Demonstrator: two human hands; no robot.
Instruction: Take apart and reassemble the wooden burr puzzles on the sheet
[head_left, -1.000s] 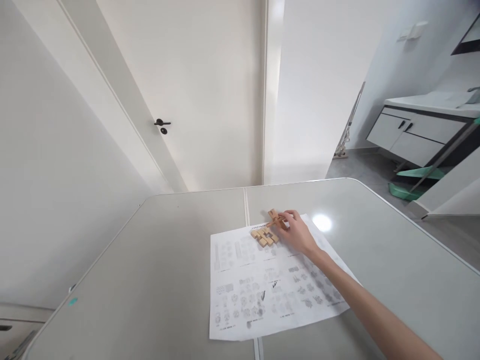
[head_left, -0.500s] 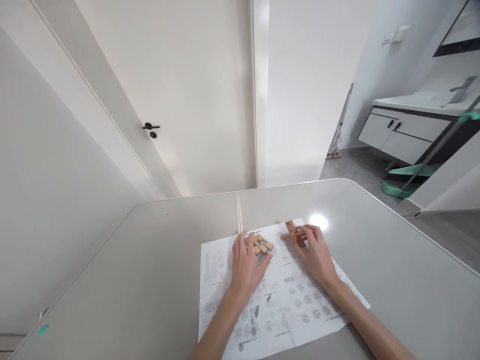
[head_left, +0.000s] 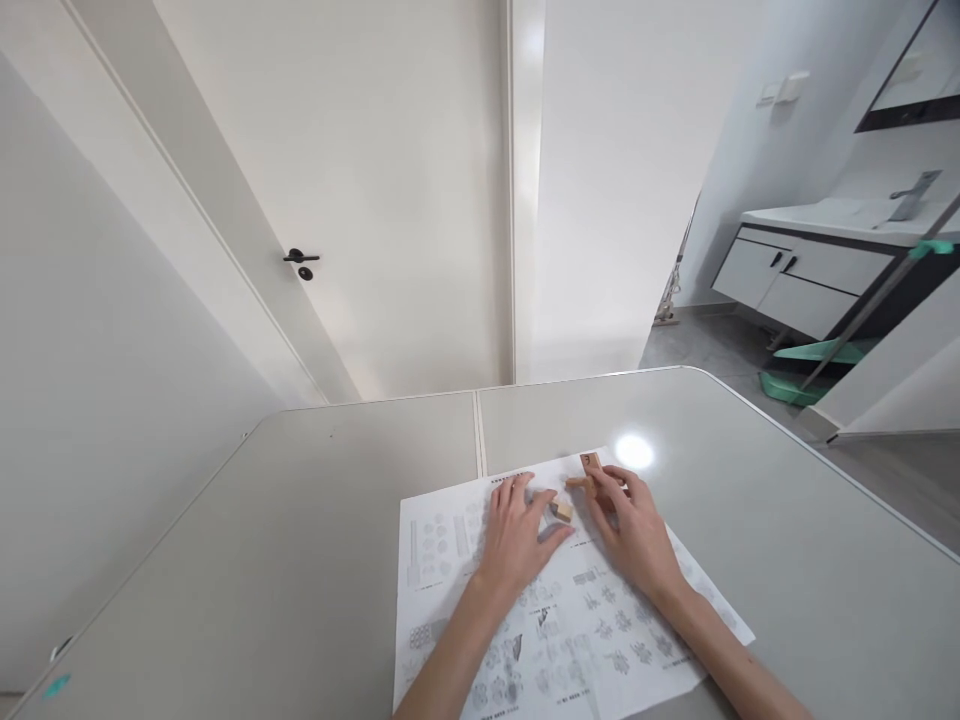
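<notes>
Both my hands rest on a printed instruction sheet (head_left: 540, 610) lying on a grey table (head_left: 300, 560). My left hand (head_left: 517, 530) lies over a cluster of small wooden puzzle pieces (head_left: 560, 510), fingers curled round them; only one light piece shows past the thumb. My right hand (head_left: 630, 520) pinches a cross-shaped wooden assembly (head_left: 590, 465) at the sheet's far edge, its tip sticking out beyond the fingers. The two hands sit close together, almost touching.
A seam (head_left: 478, 440) splits the table down the middle. A white door with a black handle (head_left: 300, 260) stands behind the table. To the right are a vanity cabinet (head_left: 795, 280) and a green dustpan (head_left: 795, 375) on the floor. A bright light reflection (head_left: 634, 452) shines near the sheet.
My left hand came into view and closed over the loose wooden pieces, now covering most of them. My right hand drew the cross-shaped assembly away to the right, then in beside my left hand.
</notes>
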